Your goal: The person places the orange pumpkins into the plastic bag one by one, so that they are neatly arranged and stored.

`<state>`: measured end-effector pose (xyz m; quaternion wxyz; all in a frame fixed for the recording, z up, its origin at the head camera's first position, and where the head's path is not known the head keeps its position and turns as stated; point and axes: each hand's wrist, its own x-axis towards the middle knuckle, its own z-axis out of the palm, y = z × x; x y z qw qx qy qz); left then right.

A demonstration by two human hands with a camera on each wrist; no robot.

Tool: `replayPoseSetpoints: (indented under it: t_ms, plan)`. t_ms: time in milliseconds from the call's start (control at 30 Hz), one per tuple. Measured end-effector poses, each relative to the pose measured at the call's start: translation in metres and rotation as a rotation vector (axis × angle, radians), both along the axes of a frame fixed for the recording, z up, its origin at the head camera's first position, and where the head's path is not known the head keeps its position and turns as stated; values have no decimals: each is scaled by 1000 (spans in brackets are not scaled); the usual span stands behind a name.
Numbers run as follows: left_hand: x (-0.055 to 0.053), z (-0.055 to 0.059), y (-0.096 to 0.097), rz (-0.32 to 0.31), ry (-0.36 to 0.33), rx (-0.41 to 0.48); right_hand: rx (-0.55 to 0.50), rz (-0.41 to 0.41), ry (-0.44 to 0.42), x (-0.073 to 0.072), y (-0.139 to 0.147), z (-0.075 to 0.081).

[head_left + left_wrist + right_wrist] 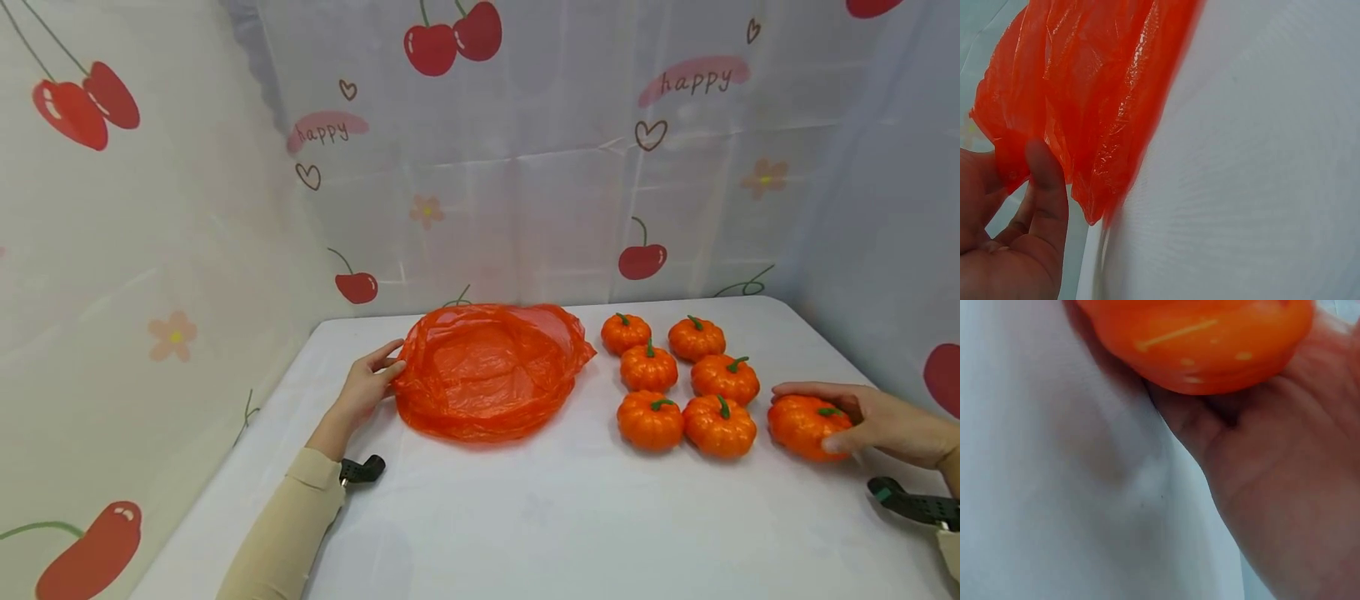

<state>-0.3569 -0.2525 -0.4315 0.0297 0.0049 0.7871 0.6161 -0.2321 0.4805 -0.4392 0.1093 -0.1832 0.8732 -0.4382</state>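
Observation:
A red plastic bag lies spread on the table with its mouth facing up. At its left edge my left hand pinches the thin film between thumb and fingers; the left wrist view shows this hand and the crumpled bag close up. On the right side, a small orange pumpkin with a green stem is gripped by my right hand, fingers behind it and thumb in front. In the right wrist view the pumpkin sits against the palm, and the fingertips are hidden.
Several more small pumpkins stand between the bag and my right hand, among them a front one and a back one. A white cloth covers the table. Cherry-printed curtains close off the back and both sides.

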Motion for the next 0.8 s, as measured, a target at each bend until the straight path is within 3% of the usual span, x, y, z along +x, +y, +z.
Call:
replayPoseSetpoints:
  t_ms: [233, 500, 800]
  plan:
    - [2, 0, -3, 9, -7, -1, -41, -42, -19, -3, -8, 10]
    - [1, 4, -1, 19, -13, 2, -39, -116, -106, -7, -32, 41]
    - [0, 1, 3, 13, -9, 8, -61, -191, -107, -14, -68, 71]
